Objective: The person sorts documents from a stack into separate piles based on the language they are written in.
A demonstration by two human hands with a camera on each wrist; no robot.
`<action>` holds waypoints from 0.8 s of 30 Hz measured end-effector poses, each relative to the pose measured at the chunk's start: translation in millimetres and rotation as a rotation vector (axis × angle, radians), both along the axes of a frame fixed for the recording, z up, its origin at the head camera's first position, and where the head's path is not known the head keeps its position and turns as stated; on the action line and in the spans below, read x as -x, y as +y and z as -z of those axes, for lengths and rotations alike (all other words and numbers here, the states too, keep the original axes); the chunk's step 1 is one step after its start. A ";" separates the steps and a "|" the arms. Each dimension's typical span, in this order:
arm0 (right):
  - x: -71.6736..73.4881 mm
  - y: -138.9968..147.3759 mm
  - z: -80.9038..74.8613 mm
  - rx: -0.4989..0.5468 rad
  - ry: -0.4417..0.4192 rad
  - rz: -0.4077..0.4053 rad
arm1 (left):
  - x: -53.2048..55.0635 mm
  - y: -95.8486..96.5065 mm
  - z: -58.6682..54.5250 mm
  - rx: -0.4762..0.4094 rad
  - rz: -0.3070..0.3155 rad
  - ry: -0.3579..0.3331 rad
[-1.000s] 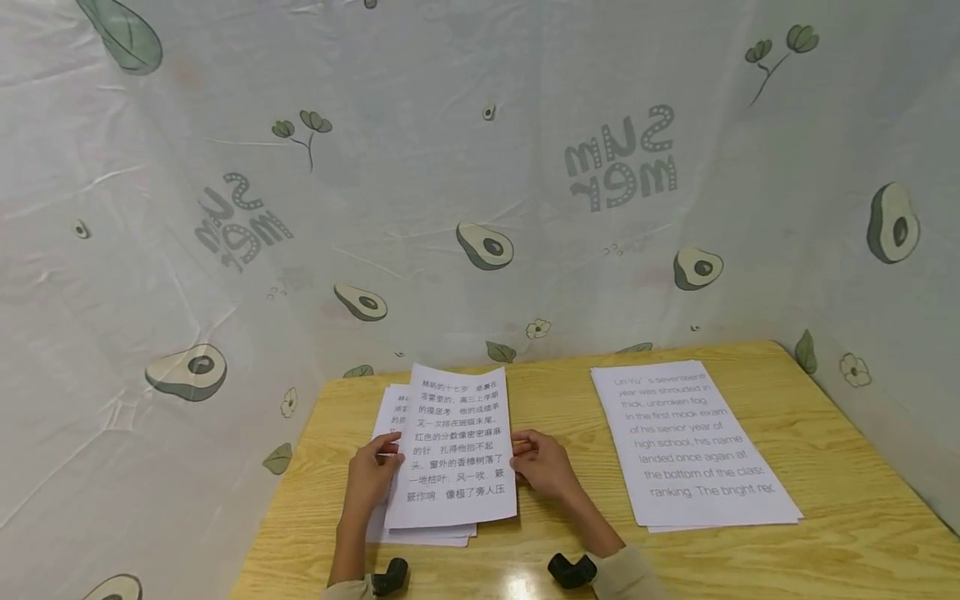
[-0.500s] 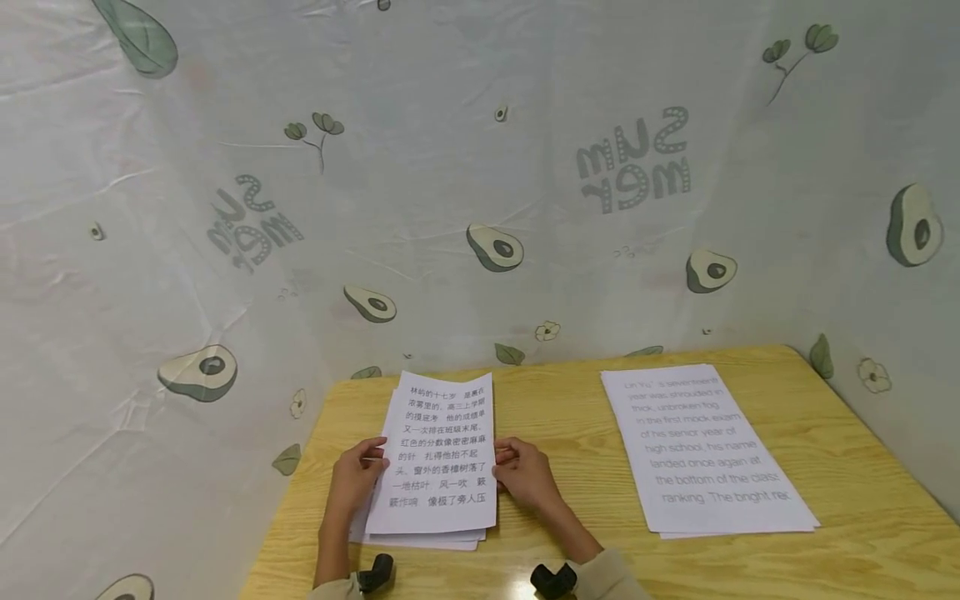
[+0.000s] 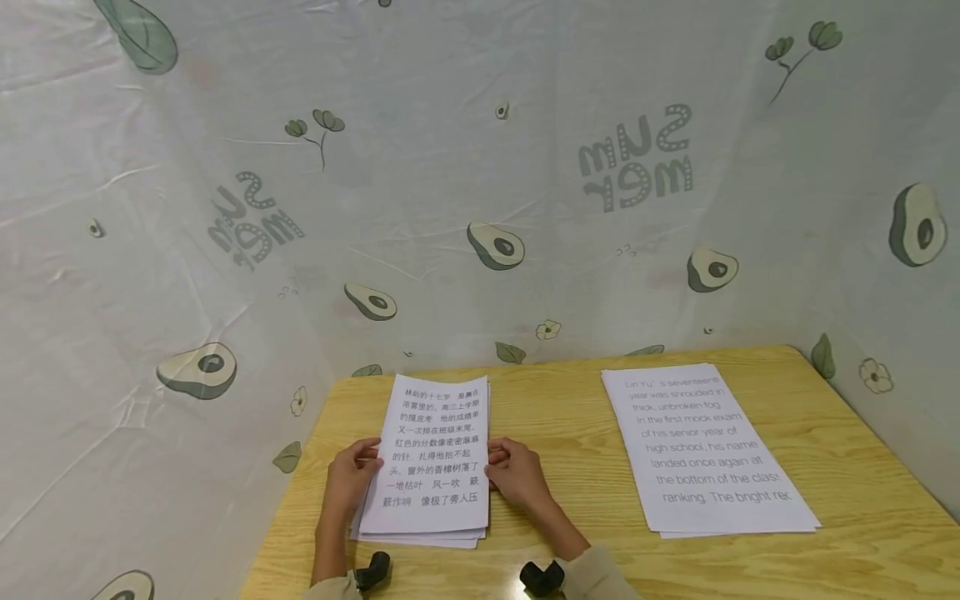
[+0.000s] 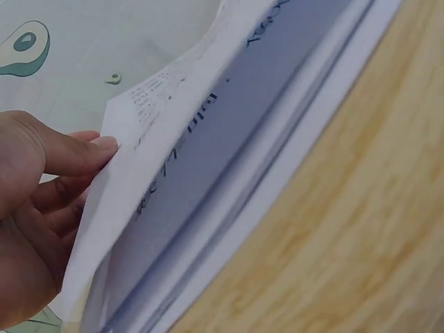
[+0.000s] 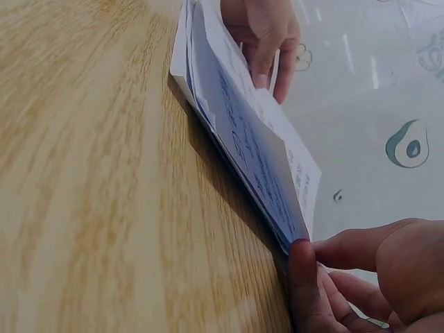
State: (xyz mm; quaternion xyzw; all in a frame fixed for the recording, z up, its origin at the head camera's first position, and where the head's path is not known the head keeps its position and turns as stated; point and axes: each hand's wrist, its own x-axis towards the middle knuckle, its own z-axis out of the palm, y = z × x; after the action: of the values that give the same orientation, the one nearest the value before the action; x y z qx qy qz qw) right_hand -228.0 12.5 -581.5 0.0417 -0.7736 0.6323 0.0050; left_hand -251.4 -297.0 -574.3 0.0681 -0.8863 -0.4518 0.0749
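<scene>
A printed sheet of paper [image 3: 431, 454] with Chinese text lies over a stack of paper [image 3: 459, 542] on the left of the table. My left hand [image 3: 351, 475] pinches the sheet's left edge; in the left wrist view its thumb [image 4: 90, 154] is on top and the other fingers are beneath. At the right edge my right hand [image 3: 517, 473] pinches the sheet between thumb and fingers, as the right wrist view shows. Bowed upward, the sheet leaves a gap above the pages below, which also bear print. Lower pages stick out a little at the near edge.
On the right of the wooden table [image 3: 573, 442] lies another stack of sheets [image 3: 705, 450] printed in English, slightly fanned at its near edge. A pale curtain [image 3: 420, 183] with avocado prints stands behind the table and along its sides.
Both hands have brought the sheet left and down onto the left stack, so it now covers most of the pages beneath. The right stack is undisturbed; the head view has shifted slightly.
</scene>
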 end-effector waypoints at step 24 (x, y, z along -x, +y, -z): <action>-6.3 11.4 -9.7 -0.253 0.066 -0.022 | -8.1 -2.5 -11.1 0.005 -0.072 0.014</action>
State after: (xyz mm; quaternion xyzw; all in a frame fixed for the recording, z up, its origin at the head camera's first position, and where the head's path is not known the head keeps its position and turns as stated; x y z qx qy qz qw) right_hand -221.8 23.9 -571.8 0.0711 -0.8461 0.5280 0.0185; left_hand -243.4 -299.5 -563.2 0.0963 -0.8839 -0.4472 0.0974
